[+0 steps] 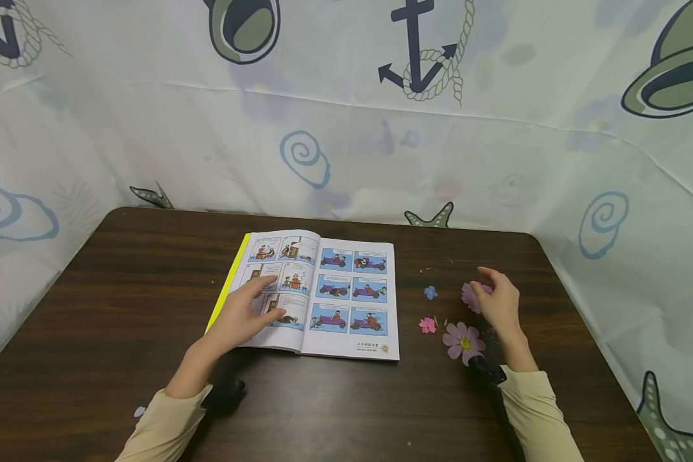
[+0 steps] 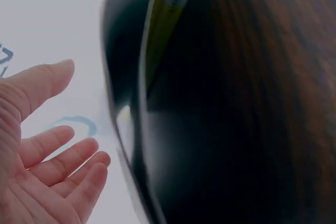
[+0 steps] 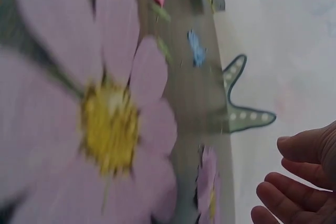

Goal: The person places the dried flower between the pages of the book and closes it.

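Observation:
An open picture book (image 1: 352, 350) with comic panels on both pages lies on the dark wooden table. Over its left page is my left hand (image 1: 233, 321), thumb apart from loosely bent fingers; in the left wrist view nothing sits between thumb and fingers (image 2: 63, 163). To the right of the book, my right hand (image 1: 501, 305) is at a light purple flower (image 1: 470, 297), overlapping its right side. The right wrist view shows the right thumb (image 3: 302, 145) apart from the bent fingers, holding nothing. A second, larger-looking purple flower (image 1: 464, 343) with a yellow centre lies nearer the right wrist.
Between book and right hand are a small pink flower (image 1: 427, 325) and a small blue flower (image 1: 430, 292), with bits of green leaf. A pale petal-like piece (image 1: 139, 412) lies by the left sleeve. White printed cloth (image 1: 352, 160) hangs behind the table (image 1: 167, 256).

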A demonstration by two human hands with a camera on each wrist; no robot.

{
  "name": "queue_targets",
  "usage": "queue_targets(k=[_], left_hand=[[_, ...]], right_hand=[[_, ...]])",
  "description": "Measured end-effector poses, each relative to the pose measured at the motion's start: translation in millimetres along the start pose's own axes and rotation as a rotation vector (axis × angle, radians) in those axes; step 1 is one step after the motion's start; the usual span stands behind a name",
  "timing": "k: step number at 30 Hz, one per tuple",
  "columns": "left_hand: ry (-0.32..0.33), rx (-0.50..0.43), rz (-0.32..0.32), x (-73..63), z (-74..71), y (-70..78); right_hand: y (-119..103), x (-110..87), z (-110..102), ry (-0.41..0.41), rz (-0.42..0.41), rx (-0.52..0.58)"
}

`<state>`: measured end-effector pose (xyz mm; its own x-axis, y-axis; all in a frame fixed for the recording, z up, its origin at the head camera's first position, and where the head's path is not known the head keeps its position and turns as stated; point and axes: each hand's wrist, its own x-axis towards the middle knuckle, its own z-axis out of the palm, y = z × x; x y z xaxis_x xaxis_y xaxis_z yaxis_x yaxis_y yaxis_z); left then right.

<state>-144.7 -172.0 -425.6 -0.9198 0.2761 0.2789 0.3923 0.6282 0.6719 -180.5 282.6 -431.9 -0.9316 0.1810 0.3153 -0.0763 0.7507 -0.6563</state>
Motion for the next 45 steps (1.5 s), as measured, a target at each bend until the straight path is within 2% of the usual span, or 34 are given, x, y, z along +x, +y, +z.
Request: queue_targets(k=[6,13,20,28,45], left_hand=[[-0.003,-0.014,-0.019,-8.4,-5.4,-13.4],[-0.009,-0.031,-0.065,-16.6,-13.2,-26.5],[-0.033,-0.03,-0.039,-21.5,-14.3,-34.7],[-0.097,-0.006,-0.048,-25.0,-13.2,-39.5],[-0.143,0.048,-0.049,-17.8,-9.4,-40.6]], right_hand=[[14.0,2.5,-8.1,-0.04,0.042,-0.034],[26.3,6.6,-14.2,-0.132,0.108,-0.084],[33.6,9.3,-16.7,-0.172,0.155,-0.117],[42.8,13.2,-21.0,-0.185,0.164,-0.142],[46.0,11.6,-25.5,-0.222,0.184,-0.137]])
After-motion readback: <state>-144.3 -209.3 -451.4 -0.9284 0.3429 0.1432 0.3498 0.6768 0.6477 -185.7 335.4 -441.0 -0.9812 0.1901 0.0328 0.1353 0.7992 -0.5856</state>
